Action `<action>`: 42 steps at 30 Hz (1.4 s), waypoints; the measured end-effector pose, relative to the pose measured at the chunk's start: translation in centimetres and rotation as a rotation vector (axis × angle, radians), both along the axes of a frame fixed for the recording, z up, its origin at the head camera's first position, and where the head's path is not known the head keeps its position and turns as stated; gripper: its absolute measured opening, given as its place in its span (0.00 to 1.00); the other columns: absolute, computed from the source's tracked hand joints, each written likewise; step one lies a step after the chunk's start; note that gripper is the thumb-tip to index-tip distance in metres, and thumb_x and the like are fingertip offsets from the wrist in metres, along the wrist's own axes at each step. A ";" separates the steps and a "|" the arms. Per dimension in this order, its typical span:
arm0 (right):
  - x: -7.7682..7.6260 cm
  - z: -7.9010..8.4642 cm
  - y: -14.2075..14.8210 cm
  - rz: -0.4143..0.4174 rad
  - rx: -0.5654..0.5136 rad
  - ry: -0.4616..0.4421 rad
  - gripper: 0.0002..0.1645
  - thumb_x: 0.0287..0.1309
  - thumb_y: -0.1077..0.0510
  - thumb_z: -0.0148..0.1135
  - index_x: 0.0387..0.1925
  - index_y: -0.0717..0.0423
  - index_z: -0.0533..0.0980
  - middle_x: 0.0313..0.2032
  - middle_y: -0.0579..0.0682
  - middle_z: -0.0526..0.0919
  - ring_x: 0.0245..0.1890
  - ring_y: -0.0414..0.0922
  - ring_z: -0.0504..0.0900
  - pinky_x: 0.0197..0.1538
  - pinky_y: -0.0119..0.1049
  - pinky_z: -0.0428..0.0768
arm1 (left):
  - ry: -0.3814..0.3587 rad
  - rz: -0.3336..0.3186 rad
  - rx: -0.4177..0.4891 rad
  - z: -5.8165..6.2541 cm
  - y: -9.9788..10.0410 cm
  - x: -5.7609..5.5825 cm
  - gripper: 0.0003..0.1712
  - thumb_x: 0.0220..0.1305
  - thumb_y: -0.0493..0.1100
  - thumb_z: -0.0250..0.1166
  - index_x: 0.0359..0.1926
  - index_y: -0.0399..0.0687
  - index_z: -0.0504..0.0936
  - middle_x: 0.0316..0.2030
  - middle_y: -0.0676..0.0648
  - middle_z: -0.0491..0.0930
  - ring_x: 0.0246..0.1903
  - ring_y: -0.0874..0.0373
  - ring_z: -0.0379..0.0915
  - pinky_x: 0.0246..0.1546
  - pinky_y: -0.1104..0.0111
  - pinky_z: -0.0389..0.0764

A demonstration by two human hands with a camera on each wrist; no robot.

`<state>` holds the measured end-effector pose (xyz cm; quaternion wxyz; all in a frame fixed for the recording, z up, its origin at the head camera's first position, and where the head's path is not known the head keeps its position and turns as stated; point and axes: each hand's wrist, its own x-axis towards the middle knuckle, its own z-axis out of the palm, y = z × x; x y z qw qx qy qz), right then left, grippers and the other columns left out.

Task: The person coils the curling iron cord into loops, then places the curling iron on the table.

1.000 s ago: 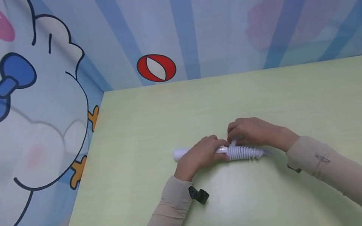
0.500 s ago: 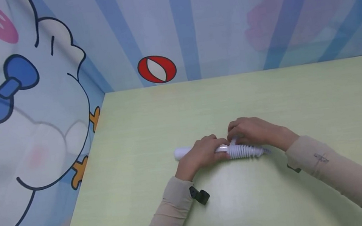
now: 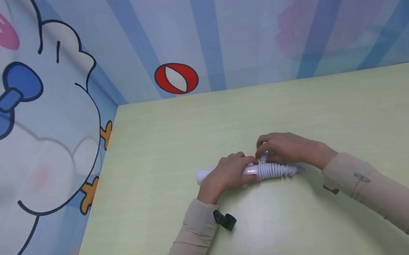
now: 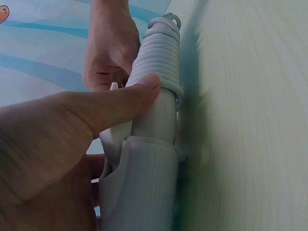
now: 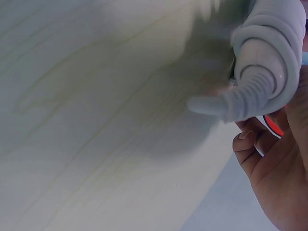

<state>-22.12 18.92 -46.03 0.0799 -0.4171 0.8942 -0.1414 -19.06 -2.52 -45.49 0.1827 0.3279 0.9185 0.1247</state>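
Observation:
A white wand-shaped appliance (image 3: 204, 175), which looks like a curling iron, lies across the table with its white cord (image 3: 274, 170) wound in tight coils round its right part. My left hand (image 3: 226, 172) grips it around the middle, the thumb pressed along the shaft beside the first coils. Just behind the coils, my right hand (image 3: 286, 147) pinches a short white piece, seemingly the cord's free end; the fingers partly hide it. A ribbed cord sleeve (image 5: 250, 94) sticks out of the narrow end in the right wrist view. Beside the left thumb a lever-like part (image 4: 114, 139) shows.
The pale green wood-grain table (image 3: 152, 143) extends round both hands. Behind it rises a blue striped wall (image 3: 237, 24) with a printed red ball. A wall with a large cartoon bird (image 3: 39, 166) borders the left edge.
Both hands stay nearly in place. The right fingertips shift very slightly, and a little more of the white piece shows beneath them.

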 end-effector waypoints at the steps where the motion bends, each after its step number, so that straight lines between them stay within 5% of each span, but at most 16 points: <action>1: 0.0 0.0 0.0 -0.001 0.001 -0.003 0.14 0.51 0.58 0.66 0.42 0.43 0.80 0.46 0.45 0.76 0.45 0.44 0.76 0.45 0.43 0.76 | -0.001 0.002 0.002 0.0 0.0 0.0 0.26 0.56 0.62 0.61 0.55 0.62 0.73 0.40 0.55 0.72 0.37 0.62 0.67 0.36 0.65 0.67; 12: -0.1 0.0 0.1 0.008 -0.021 -0.008 0.13 0.51 0.58 0.67 0.40 0.45 0.81 0.45 0.45 0.77 0.45 0.44 0.76 0.44 0.43 0.76 | -0.025 0.001 0.055 0.1 -0.3 -0.2 0.24 0.54 0.58 0.65 0.51 0.58 0.79 0.35 0.54 0.71 0.34 0.61 0.65 0.35 0.71 0.67; 27: 0.4 0.2 -0.1 -0.003 -0.018 0.015 0.14 0.48 0.57 0.69 0.39 0.44 0.81 0.44 0.46 0.77 0.42 0.44 0.77 0.41 0.41 0.76 | -0.046 -0.121 -0.006 0.9 0.3 -0.6 0.23 0.56 0.55 0.64 0.53 0.56 0.78 0.35 0.52 0.73 0.34 0.61 0.66 0.36 0.72 0.67; 42: 0.4 0.1 0.1 -0.006 -0.031 -0.057 0.16 0.51 0.58 0.67 0.43 0.44 0.80 0.48 0.48 0.75 0.39 0.43 0.77 0.40 0.40 0.76 | -0.103 -0.080 0.022 0.5 0.1 -1.0 0.26 0.55 0.57 0.64 0.53 0.53 0.77 0.38 0.52 0.73 0.35 0.62 0.67 0.38 0.72 0.68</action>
